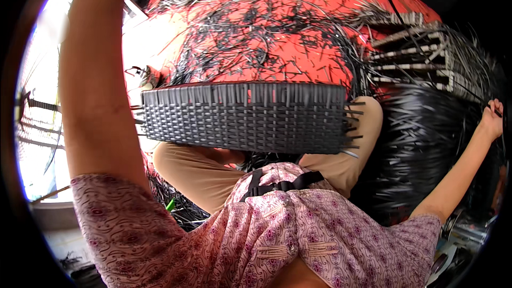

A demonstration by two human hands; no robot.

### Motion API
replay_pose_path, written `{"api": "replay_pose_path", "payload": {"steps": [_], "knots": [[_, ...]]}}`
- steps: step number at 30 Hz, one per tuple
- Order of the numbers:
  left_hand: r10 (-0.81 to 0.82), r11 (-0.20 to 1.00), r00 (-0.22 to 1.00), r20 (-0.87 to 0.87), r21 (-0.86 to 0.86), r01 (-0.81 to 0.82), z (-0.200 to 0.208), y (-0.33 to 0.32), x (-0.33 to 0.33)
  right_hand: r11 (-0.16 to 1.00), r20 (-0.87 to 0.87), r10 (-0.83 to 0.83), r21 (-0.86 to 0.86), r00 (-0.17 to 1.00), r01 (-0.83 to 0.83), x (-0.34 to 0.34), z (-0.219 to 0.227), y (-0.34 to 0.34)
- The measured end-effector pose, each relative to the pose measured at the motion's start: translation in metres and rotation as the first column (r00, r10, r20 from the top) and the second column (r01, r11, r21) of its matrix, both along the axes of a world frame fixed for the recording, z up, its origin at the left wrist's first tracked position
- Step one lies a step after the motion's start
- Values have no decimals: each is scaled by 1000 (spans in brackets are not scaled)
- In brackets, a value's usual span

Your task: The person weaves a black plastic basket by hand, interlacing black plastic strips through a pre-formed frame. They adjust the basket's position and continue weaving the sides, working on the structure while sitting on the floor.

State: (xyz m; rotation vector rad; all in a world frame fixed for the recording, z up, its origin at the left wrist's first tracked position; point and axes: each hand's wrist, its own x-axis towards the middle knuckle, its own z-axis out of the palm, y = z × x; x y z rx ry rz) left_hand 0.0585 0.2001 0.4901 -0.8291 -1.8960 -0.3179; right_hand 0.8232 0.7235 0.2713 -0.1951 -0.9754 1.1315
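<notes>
— Closest to us is our own patterned pink shirt (pixel 277 234), filling the bottom of the view, with a black strap (pixel 282 185) crossing it at the middle.

— And just beyond it lies the woven black panel (pixel 242 117), flat across our knees in tan trousers (pixel 205 173). Its loose strand ends stick up along the far edge and out of the right side.

— Where do our hands sit against that panel?

— Neither one touches it. Our right hand (pixel 492 118) is stretched far out to the right, well apart from the panel, closed around a thin black strand (pixel 482 98) that runs up and to the left from the fist.

— And the left?

— Our left arm (pixel 93 74) rises along the left side and leaves the view at the top, so that hand is out of sight and we cannot tell whether it is open or closed.

— What surrounds the panel?

— Between the panel and our right hand lies a thick bundle of black strips (pixel 426 144). Behind that bundle stands a partly woven frame (pixel 421 58) with pale bars. Farther off, a red sheet (pixel 298 37) covers the floor, littered with black offcuts (pixel 250 26).
</notes>
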Motion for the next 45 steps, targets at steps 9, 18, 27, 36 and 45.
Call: {"api": "replay_pose_path", "payload": {"steps": [9, 18, 27, 36, 45], "knots": [[-425, 329, 898, 112, -905, 269, -408, 44, 203, 891, 620, -416, 423, 665, 164, -123, 24, -164], [-189, 777, 425, 885, -130, 616, -378, 14, 297, 577, 685, -704, 705, 187, -413, -220, -66, -234], [-322, 764, 393, 861, -9, 645, -382, -44, 308, 712, 838, -534, 517, 112, -475, -238, -126, -289], [-475, 876, 740, 477, 170, 452, -360, -66, 306, 591, 765, -624, 597, 161, -543, -269, -123, -324], [-599, 730, -529, 601, 681, -53, -334, -52, 333, 471, 596, -715, 797, 365, -378, -269, -138, -321]]}}
